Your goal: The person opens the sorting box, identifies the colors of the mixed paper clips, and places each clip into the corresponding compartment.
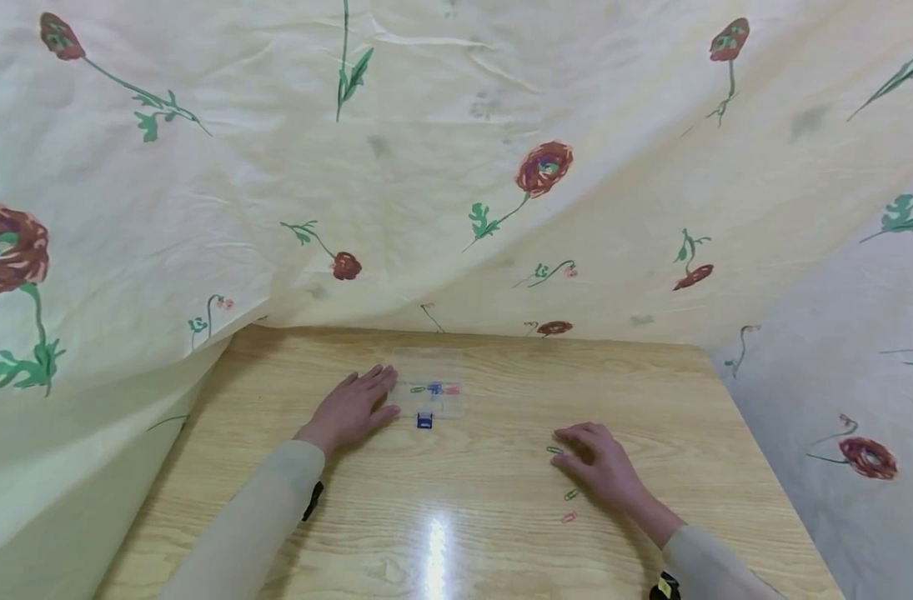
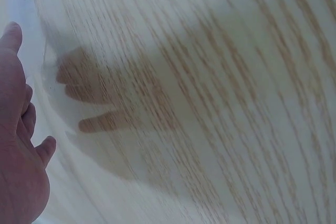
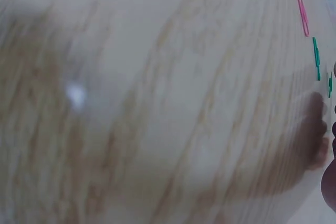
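A clear plastic box (image 1: 407, 408) stands on the wooden table, its transparent lid (image 1: 426, 362) laid back behind it. A blue latch (image 1: 424, 421) is at its front. Inside are a green paper clip (image 1: 418, 390), blue paper clips (image 1: 435, 389) and pink paper clips (image 1: 452, 390). My left hand (image 1: 351, 408) lies with extended fingers at the box's left side. My right hand (image 1: 599, 462) is low over the table, its thumb and fingers spread around a loose green paper clip (image 1: 554, 450). Nearer me lie another green paper clip (image 1: 571, 495) and a pink paper clip (image 1: 569, 517).
The wooden table (image 1: 494, 533) has a glare spot near its front. A flowered cloth (image 1: 396, 183) hangs behind the table and down both sides. Dark straps show at both wrists.
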A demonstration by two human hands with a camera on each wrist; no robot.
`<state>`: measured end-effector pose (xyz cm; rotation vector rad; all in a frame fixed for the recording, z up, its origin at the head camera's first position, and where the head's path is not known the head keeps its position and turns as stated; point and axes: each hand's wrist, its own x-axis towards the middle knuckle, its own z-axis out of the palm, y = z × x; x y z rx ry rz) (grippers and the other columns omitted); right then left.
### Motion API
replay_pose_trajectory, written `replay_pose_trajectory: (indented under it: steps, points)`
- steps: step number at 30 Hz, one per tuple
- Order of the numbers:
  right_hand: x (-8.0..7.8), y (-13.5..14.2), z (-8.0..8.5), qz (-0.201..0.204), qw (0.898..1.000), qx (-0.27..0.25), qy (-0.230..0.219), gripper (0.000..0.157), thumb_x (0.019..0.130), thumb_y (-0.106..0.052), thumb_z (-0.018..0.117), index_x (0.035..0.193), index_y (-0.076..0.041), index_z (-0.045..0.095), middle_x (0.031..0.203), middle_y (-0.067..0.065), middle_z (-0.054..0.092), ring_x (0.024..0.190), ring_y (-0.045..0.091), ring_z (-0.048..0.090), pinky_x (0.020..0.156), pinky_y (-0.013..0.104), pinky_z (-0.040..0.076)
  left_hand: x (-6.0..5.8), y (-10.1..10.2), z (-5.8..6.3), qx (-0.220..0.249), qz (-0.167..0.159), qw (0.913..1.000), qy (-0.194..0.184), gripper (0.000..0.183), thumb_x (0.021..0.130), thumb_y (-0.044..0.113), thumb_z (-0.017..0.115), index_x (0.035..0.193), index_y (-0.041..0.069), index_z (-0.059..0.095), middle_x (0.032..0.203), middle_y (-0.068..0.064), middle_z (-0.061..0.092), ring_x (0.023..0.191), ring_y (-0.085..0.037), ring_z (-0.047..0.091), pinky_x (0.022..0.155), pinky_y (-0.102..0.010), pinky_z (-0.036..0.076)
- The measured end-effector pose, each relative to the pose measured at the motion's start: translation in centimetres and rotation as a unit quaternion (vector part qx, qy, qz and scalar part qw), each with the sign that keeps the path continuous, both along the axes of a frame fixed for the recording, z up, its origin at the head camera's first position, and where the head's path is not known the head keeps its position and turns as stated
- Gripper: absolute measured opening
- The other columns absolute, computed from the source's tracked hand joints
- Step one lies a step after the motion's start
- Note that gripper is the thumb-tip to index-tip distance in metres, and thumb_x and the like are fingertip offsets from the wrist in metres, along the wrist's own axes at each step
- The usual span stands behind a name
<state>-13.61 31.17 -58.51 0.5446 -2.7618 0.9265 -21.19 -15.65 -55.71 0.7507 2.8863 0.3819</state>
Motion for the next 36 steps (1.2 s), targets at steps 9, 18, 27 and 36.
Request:
replay_pose_trajectory:
  steps: [9, 18, 27, 36]
  points:
    - [0.1, -0.2, -0.2, 0.011, 1.000, 0.005, 0.018, 0.032, 0.087, -0.014, 0.090, 0.117, -0.013, 0.080, 0.116, -0.001, 0.071, 0.108, 0.022, 0.062, 0.087, 0.038, 0.056, 0.0, 0.0, 0.1, 0.003, -0.004, 1.0000, -0.003, 0.075, 0.112, 0.054, 0.046, 0.169, 0.007, 0.030, 0.176, -0.009, 0.027, 0.163, -0.030, 0.023, 0.132, -0.057, 0.021]
    - [-0.1, -0.5, -0.5, 0.036, 0.997, 0.006, 0.061, 0.023, 0.085, -0.004, 0.089, 0.105, -0.014, 0.082, 0.105, -0.005, 0.072, 0.095, 0.012, 0.060, 0.074, 0.028, 0.054, 0.1, -0.1, 0.1, 0.003, -0.004, 1.0000, 0.000, 0.075, 0.113, 0.053, 0.046, 0.169, 0.007, 0.030, 0.175, -0.009, 0.028, 0.163, -0.030, 0.023, 0.132, -0.057, 0.021]
    - [-0.1, -1.0, -0.4, 0.049, 0.997, 0.009, 0.060, 0.024, 0.087, 0.002, 0.086, 0.094, -0.019, 0.077, 0.095, -0.011, 0.068, 0.089, 0.007, 0.057, 0.073, 0.027, 0.053, 0.2, -0.2, 0.1, 0.007, -0.003, 1.0000, -0.001, 0.074, 0.113, 0.052, 0.047, 0.168, 0.007, 0.031, 0.175, -0.009, 0.029, 0.163, -0.030, 0.023, 0.132, -0.057, 0.021]
    - [-0.1, -1.2, 0.1, 0.075, 0.995, 0.038, 0.058, 0.023, 0.090, 0.001, 0.083, 0.094, -0.020, 0.072, 0.094, -0.015, 0.063, 0.088, 0.004, 0.053, 0.071, 0.027, 0.051, 0.2, -0.2, 0.3, 0.009, -0.003, 1.0000, 0.000, 0.074, 0.113, 0.052, 0.047, 0.168, 0.006, 0.032, 0.175, -0.010, 0.029, 0.163, -0.031, 0.023, 0.132, -0.058, 0.020]
